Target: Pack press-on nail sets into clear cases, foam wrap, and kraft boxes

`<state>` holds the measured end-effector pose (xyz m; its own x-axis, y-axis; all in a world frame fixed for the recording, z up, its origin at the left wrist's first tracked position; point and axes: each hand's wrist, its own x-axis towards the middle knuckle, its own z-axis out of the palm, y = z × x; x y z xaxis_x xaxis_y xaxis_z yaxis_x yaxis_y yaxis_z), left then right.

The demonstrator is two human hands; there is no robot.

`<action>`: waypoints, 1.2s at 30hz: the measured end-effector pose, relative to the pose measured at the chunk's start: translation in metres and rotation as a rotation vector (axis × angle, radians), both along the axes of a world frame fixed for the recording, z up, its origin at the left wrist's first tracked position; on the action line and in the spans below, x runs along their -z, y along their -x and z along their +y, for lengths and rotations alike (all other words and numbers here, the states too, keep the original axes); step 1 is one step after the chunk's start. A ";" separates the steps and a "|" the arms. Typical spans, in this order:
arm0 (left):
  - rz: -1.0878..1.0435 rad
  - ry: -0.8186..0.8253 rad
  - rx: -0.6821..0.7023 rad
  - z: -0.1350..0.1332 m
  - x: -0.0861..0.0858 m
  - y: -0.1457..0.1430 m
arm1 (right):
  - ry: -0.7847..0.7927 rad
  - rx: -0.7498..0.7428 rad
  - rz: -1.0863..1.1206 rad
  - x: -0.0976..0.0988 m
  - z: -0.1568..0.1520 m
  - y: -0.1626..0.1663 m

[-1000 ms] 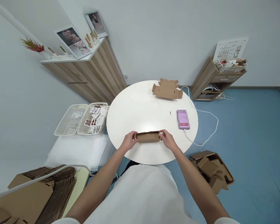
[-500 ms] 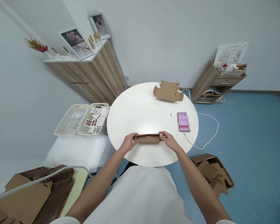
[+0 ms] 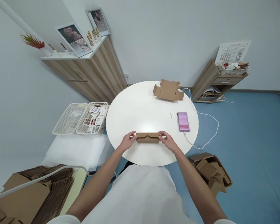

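A small brown cardboard box (image 3: 147, 140) lies lengthwise near the front edge of the round white table (image 3: 128, 109). Its lid is folded over toward me, and a half-round thumb notch shows along the lid's edge. My left hand (image 3: 128, 140) grips the box's left end, thumb on the near side. At the right end, my right hand (image 3: 167, 140) holds the box the same way. Farther back on the table lies an unfolded cardboard box blank (image 3: 168, 91) with its flaps spread.
A phone (image 3: 183, 121) with a white cable (image 3: 212, 116) lies on the table's right side. On the floor at right stands a carton (image 3: 211, 172) of folded boxes. Stacked flat cardboard (image 3: 58, 193) is at lower left, with white baskets (image 3: 93, 118) beyond it.
The box's lid has come down toward me, and its notched edge now shows over the front. Both hands stay at the box's ends.
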<state>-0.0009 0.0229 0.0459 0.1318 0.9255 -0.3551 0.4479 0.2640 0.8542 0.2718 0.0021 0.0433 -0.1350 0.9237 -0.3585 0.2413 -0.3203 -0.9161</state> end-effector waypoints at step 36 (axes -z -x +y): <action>0.057 0.066 0.108 -0.039 0.061 0.027 | 0.367 0.430 -0.081 0.046 -0.087 0.104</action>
